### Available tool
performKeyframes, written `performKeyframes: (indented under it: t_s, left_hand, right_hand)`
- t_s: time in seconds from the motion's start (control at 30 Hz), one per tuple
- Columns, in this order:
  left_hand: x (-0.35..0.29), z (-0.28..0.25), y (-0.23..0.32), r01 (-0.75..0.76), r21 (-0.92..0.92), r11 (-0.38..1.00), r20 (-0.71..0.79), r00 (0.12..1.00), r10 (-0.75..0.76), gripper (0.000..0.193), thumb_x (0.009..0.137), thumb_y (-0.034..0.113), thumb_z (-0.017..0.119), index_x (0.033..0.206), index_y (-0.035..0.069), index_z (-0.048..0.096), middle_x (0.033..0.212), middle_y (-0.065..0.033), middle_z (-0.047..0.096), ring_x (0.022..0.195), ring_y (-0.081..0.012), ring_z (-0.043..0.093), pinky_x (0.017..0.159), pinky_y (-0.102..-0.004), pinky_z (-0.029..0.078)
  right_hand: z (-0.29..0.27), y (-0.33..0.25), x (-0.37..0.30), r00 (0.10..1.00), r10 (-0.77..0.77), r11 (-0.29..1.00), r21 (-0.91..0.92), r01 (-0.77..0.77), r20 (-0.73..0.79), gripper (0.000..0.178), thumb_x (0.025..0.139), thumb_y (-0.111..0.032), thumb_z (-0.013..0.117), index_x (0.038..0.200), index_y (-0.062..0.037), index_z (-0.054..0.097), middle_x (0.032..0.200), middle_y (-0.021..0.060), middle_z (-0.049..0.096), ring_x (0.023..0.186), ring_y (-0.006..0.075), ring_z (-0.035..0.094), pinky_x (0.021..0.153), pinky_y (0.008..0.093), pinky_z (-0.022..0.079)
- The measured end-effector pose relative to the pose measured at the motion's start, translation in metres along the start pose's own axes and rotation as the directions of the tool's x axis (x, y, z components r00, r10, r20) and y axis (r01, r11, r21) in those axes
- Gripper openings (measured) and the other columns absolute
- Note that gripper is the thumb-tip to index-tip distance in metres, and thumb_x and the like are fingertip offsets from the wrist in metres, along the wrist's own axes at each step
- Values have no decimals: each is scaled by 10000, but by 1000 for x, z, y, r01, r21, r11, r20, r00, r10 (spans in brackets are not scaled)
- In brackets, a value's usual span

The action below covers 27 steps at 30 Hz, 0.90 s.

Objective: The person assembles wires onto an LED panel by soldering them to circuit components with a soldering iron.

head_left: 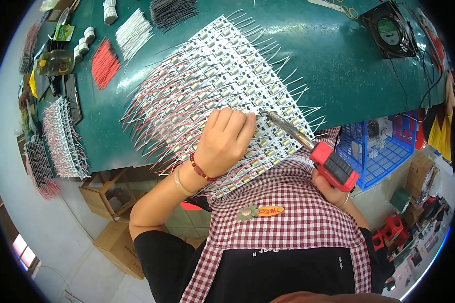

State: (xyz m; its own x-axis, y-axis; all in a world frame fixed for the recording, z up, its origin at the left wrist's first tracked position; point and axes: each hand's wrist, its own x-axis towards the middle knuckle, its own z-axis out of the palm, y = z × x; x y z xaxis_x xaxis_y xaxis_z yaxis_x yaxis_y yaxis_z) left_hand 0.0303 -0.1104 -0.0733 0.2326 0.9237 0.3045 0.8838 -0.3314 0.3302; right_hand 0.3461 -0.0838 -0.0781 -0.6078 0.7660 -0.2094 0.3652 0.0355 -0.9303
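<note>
A large white circuit board panel (203, 63) lies slanted across the table's near edge. Rows of small components cover it, with red, white and black wires fanning out from its sides. My left hand (223, 137) rests over its middle, fingers curled closed; whatever they pinch is hidden beneath them. In my right hand (329, 188) is a red and black soldering gun (333, 165), held by its handle. Its metal tip points left and reaches the board just right of my left fingertips. Whether the tip touches a joint is too small to tell.
Bundles of red wires (105, 64), white wires (133, 33) and black wires (173, 12) lie on the green table (338, 65). A black fan (389, 30) and scissors (333, 6) sit far right. Wired boards (65, 139) stand left. A blue crate (376, 151) is right, below table height.
</note>
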Motion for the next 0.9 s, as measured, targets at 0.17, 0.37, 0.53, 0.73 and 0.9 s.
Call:
performKeyframes:
  t_s: [0.17,0.37,0.53,0.73,0.9]
  left_hand:
    - [-3,-2,2,-8,55,998,-49,999,11,304,748,5,642,1050,5,679,810,-64,505,693,-211,485,604,-346,374]
    - [-1,-12,19,148,-153,977,-143,975,-170,281,697,23,659,976,52,681,734,-23,456,679,-197,499,628,-335,359]
    - [8,-30,57,125,-382,916,-174,963,-204,255,665,21,711,911,89,696,696,9,446,647,-173,492,634,-340,330]
    - [7,-26,76,199,-527,826,-136,940,-313,232,641,21,773,853,92,712,686,18,514,628,-166,507,647,-332,333]
    - [6,-27,74,200,-530,824,-98,951,-294,221,655,17,766,853,94,706,719,22,567,650,-167,530,677,-340,352]
  right_hand:
    - [0,-2,1,1000,20,1000,0,-20,-5,123,722,-80,696,826,-27,657,746,86,626,627,242,623,560,325,490]
    - [9,-22,5,988,150,906,403,-127,-28,357,867,-246,695,1102,-5,575,726,66,579,617,168,566,593,303,472]
    - [17,-63,44,983,174,715,678,-171,65,652,865,-371,750,1295,-2,426,716,61,533,595,138,524,586,288,456]
    - [26,-64,49,978,138,763,612,-206,157,271,897,-261,737,929,-37,588,832,-9,560,757,86,519,661,250,428]
    - [28,-60,50,981,110,800,572,-183,161,260,909,-252,723,937,-27,594,830,2,568,749,96,531,664,256,438]
